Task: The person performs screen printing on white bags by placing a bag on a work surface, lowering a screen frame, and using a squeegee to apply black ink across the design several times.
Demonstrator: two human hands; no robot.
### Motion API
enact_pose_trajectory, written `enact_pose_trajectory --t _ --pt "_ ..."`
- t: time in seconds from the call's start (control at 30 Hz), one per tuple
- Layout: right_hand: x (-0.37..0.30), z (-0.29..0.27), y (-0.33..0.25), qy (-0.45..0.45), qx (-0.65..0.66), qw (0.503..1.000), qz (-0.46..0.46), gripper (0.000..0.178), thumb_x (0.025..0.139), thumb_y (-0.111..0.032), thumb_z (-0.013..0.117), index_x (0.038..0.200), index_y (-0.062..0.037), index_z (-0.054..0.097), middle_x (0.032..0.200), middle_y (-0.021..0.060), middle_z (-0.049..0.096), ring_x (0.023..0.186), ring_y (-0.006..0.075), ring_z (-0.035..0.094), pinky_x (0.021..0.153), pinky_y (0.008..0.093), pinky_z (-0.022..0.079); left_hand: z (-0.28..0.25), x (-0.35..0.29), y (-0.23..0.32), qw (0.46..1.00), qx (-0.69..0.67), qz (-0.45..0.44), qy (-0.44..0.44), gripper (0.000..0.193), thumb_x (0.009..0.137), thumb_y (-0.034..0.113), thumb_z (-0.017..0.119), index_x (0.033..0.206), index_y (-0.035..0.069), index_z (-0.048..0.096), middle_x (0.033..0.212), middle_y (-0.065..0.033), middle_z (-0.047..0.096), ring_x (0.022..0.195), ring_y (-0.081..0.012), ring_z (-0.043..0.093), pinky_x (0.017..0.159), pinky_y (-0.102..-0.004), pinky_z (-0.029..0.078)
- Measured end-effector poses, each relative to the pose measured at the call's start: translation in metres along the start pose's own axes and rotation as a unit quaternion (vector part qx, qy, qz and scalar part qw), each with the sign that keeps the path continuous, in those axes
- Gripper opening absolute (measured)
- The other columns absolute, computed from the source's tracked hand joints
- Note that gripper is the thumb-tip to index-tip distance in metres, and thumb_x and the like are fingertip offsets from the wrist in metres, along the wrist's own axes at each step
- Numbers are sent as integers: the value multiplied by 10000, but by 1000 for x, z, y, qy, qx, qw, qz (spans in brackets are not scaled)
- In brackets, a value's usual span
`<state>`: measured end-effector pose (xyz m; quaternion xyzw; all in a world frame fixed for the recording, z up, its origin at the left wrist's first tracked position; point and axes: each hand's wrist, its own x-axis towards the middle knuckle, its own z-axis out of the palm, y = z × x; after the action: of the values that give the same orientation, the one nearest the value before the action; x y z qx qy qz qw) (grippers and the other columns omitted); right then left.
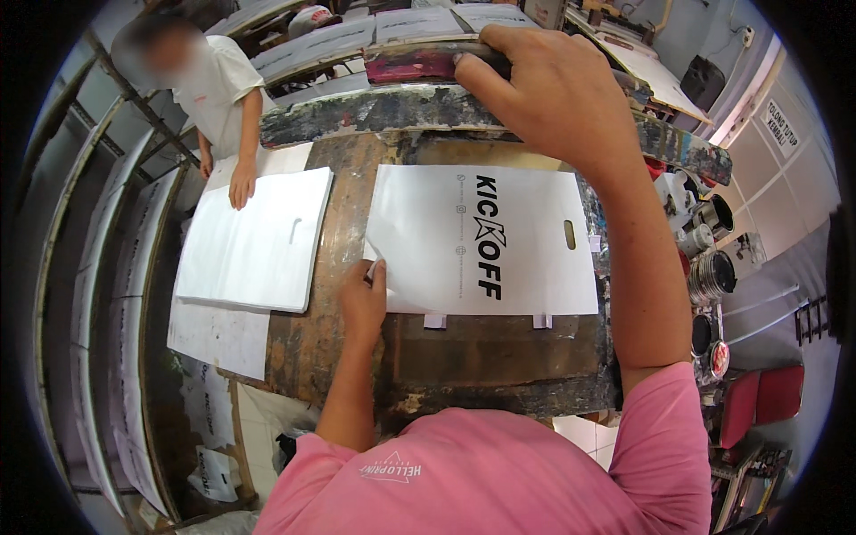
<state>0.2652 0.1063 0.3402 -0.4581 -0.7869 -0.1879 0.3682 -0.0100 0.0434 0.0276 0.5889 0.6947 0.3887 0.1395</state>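
Left grip (363,299), just left of the frame's centre, is closed in a pinch: thumb and fingers nip the left edge of the bag (486,242), which curls up slightly at that point. Right grip (562,98), top centre, has its thumb on the near face of a paint-stained bar (406,64) and its fingers over the top – closed on the bar, as far as can be seen.

The bag lies flat otherwise at the centre of the frame, white, with black print running down it and a slot (570,234) towards its right edge. Small white tabs (435,322) show along its lower edge. The tabletop (308,348) beneath is worn and stained.

Left of the bag, and apart from it, sits a stack (250,241) of white bags; no print shows on the top one. A co-worker's hand (242,185) is at the stack's upper edge; contact cannot be confirmed. Tins (711,272) stand at the right of the frame.

Step in hand, in this inspector's judgement: lifting the printed bag off its place while the bar is held up. The next move calls for a steady hold on the bar and a clean, level lift – ink possibly wet, so fingers should keep off the print.
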Motion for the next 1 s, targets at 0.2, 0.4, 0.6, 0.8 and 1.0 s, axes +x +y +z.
enact_pose_trajectory --t 0.2,0.4,0.6,0.8,1.0 --pt "0 4 4 -4 20 1000 18 453 950 -429 623 938 10 734 836 255 692 819 466 683 781 544 540 28 30 16 957 -267 -97 -64 343 1054 303 733 1055 -40 743 870 -113 755 764 -98 661 696 -280 497" --pt "1 6 4 4 -4 1000 10 458 949 -437 625 944 3 750 843 258 705 827 465 693 788 540 548 29 25 33 896 -419 -122 -82 404 1063 335 743 1241 -27 724 915 -47 741 789 -73 625 732 -270 511" --pt "5 0 3 -22 -3 1000 20 462 963 -439 613 966 0 754 852 253 716 843 468 699 804 542 550 -2 41 61 907 -404 -117 1 302 1073 309 733 1003 26 654 922 -44 700 771 -76 631 683 -242 526" --pt "3 5 4 -19 -4 999 28 449 967 -435 620 1000 -5 746 886 257 714 856 477 693 815 552 536 -53 79 44 842 -525 -123 36 187 1077 196 676 1011 67 558 940 -60 656 811 -135 681 732 -304 620" --pt "1 3 2 -24 14 999 21 426 971 -400 628 1028 12 720 944 272 709 927 479 675 844 546 518 -100 111 -58 852 -484 -170 102 135 1053 166 658 989 75 582 977 -71 666 875 -180 694 708 -329 593"
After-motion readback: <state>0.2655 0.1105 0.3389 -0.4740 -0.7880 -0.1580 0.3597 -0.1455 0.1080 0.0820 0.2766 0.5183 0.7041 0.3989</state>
